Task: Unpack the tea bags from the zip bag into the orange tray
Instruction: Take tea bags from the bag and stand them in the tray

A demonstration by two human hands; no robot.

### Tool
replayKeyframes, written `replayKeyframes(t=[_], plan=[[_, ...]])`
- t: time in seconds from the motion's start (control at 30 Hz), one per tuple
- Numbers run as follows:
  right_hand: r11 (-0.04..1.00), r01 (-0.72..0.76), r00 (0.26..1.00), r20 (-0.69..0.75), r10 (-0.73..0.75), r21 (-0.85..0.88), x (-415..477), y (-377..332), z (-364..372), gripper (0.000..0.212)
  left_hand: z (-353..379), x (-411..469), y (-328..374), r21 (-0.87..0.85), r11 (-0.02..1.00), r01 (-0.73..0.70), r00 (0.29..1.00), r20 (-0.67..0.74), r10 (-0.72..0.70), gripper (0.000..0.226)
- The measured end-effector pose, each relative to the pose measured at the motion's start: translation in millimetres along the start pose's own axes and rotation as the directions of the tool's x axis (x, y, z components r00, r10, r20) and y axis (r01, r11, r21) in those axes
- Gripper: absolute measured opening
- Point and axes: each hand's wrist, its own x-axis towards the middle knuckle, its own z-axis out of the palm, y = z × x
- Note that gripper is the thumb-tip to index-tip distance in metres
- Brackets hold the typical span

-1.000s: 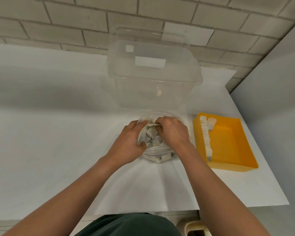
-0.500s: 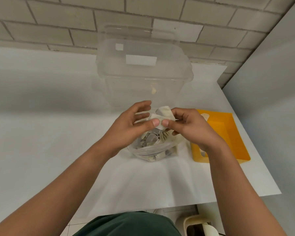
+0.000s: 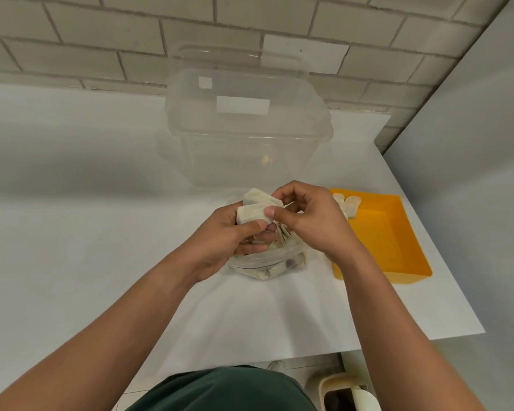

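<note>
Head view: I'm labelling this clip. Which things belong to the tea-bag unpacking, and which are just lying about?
In the job: tea bags, pinched by left hand and right hand; zip bag; orange tray.
Lying about: clear plastic box; white table beneath.

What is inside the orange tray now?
A few tea bags lie in the far left corner of the orange tray. The right hand and wrist hide its near left part.

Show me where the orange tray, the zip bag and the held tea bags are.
orange tray (image 3: 389, 232), head view, bare floor of the tray.
zip bag (image 3: 264, 266), head view, lower front edge.
held tea bags (image 3: 251, 216), head view, face of the front bag.
</note>
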Motion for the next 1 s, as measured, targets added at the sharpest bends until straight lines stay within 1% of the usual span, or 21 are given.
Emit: replayKeyframes(t=[0.07, 0.17, 0.27, 0.37, 0.43, 0.47, 0.53, 0.57, 0.6, 0.67, 0.73, 0.8, 0.87, 1.0], plan=[[0.998, 0.019, 0.999, 0.044, -0.017, -0.061, 2.0, -0.5, -2.8, 0.01, -2.1, -1.5, 2.7, -0.029, 1.0, 0.006, 1.0, 0.028, -0.005, 0.033], [0.987, 0.041, 0.981, 0.192, -0.011, -0.155, 4.4, -6.5, -10.1, 0.01, -4.9, -2.9, 8.0, -0.104, 0.99, 0.099, 0.99, 0.11, -0.088, 0.042], [0.964, 0.092, 0.95, 0.313, -0.01, -0.248, 7.4, -14.3, -15.1, 0.014, -9.6, -3.5, 10.5, -0.084, 0.975, 0.204, 0.963, 0.197, -0.184, 0.041], [0.963, 0.098, 0.938, 0.346, -0.006, -0.25, 9.5, -18.0, -13.2, 0.02, -12.9, -5.3, 8.6, -0.024, 0.978, 0.209, 0.946, 0.26, -0.195, 0.041], [0.965, 0.095, 0.951, 0.31, -0.015, -0.245, 9.5, -16.7, -9.6, 0.026, -13.7, -6.6, 6.4, 0.002, 0.986, 0.168, 0.955, 0.246, -0.163, 0.033], [0.965, 0.089, 0.966, 0.257, -0.023, -0.246, 8.8, -14.6, -7.5, 0.03, -13.7, -6.8, 5.1, 0.0, 0.989, 0.149, 0.964, 0.224, -0.145, 0.03], [0.975, 0.047, 0.995, 0.092, -0.027, -0.217, 4.2, -9.5, -2.4, 0.03, -14.5, -6.7, 2.1, -0.02, 0.994, 0.108, 0.981, 0.163, -0.104, 0.027], [0.988, 0.013, 1.0, 0.018, -0.01, -0.156, 0.6, -7.0, 1.3, 0.028, -14.8, -6.9, 1.2, -0.033, 0.996, 0.084, 0.989, 0.122, -0.079, 0.025], [0.998, -0.027, 0.999, -0.021, 0.026, -0.064, -3.5, -5.0, 5.4, 0.024, -14.8, -7.4, 0.8, -0.047, 0.997, 0.058, 0.995, 0.082, -0.054, 0.024], [0.989, -0.111, 0.994, -0.003, 0.112, 0.099, -11.9, -2.7, 13.5, 0.019, -13.3, -8.3, 0.9, -0.057, 0.998, 0.01, 0.999, 0.031, -0.008, 0.026], [0.977, -0.136, 0.991, 0.03, 0.133, 0.165, -18.0, -0.8, 19.3, 0.014, -10.8, -8.3, 0.3, -0.033, 0.999, -0.022, 1.0, -0.002, 0.022, 0.03], [0.977, -0.13, 0.991, -0.006, 0.133, 0.171, -20.3, -0.5, 21.5, 0.009, -9.8, -7.3, -1.3, -0.025, 0.999, -0.028, 1.0, -0.013, 0.028, 0.029], [0.981, -0.122, 0.988, -0.074, 0.135, 0.154, -21.1, -0.4, 20.8, 0.003, -8.8, -5.7, -1.8, -0.053, 0.998, -0.015, 1.0, 0.014, 0.016, 0.027], [0.99, -0.096, 0.983, -0.146, 0.11, 0.1, -21.5, 0.6, 14.0, 0.004, -3.4, -3.1, 1.3, -0.124, 0.992, 0.021, 0.997, 0.073, -0.012, 0.029]])
